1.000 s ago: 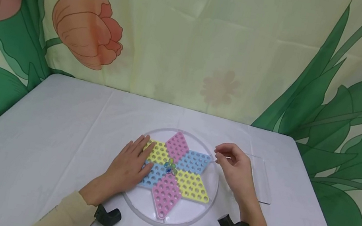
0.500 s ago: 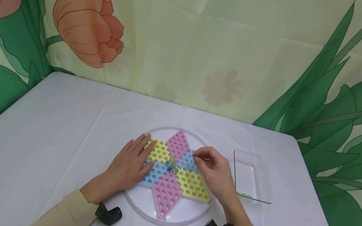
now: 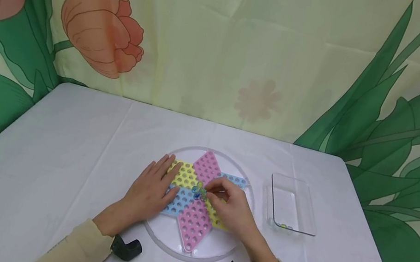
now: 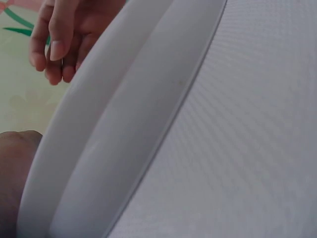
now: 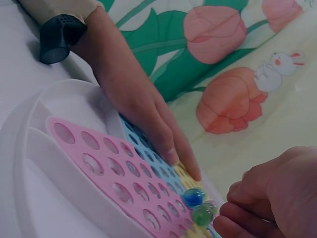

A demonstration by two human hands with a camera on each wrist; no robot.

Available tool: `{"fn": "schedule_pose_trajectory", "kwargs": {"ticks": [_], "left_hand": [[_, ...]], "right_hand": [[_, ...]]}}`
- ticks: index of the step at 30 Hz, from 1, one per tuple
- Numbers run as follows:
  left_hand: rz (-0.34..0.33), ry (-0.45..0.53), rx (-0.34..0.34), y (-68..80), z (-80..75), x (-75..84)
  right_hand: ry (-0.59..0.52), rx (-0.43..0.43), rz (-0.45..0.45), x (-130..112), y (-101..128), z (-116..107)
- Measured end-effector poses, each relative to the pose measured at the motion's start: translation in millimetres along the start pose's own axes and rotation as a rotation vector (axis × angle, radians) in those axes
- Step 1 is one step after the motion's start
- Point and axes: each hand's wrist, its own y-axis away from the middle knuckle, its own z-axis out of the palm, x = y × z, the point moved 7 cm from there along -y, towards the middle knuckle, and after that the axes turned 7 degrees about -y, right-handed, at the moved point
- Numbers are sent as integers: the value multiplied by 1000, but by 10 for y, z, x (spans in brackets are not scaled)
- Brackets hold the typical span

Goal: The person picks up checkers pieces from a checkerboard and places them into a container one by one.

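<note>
Resting flat on the left side of the star-shaped pegboard of pink, yellow and blue perforated plastic [image 3: 198,197] is the left hand [image 3: 150,193], fingers straight and spread over the yellow and blue points, nothing held. The pegboard is set inside a round clear plastic tray [image 3: 157,239], which lies near the front edge of the white-covered table [image 3: 62,156].

The right hand [image 3: 232,207] is placed over the pegboard's right half, fingers curled, fingertips [image 3: 213,191] drawn together just beside the small cluster of glass marbles [image 3: 198,191] at the centre of the star. From the right wrist view a blue marble [image 5: 193,197] and a green marble [image 5: 203,214] are seen seated in holes, the curled fingers touching or almost touching the green one; whether a marble is pinched cannot be told, the fingertips being turned away.

To the right of the round tray, apart from it, a clear rectangular plastic dish [image 3: 291,204] is recorded, with a few small marbles [image 3: 285,226] at its near end.

A black wrist-worn device is noted on each cream sleeve. A printed curtain of tulips and green leaves [image 3: 249,49] is hung behind the table.
</note>
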Motion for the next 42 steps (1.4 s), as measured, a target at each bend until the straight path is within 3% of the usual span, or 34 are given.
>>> {"fn": "schedule_pose_trajectory", "kwargs": {"ticks": [16, 26, 42], "left_hand": [[4, -8, -5, -17, -17, 3], [5, 4, 8, 2, -13, -7], [-10, 14, -8, 6, -7, 4]], "right_hand": [[168, 8, -189, -48, 23, 131], [239, 15, -211, -67, 35, 197], [177, 38, -237, -122, 38, 49]]}}
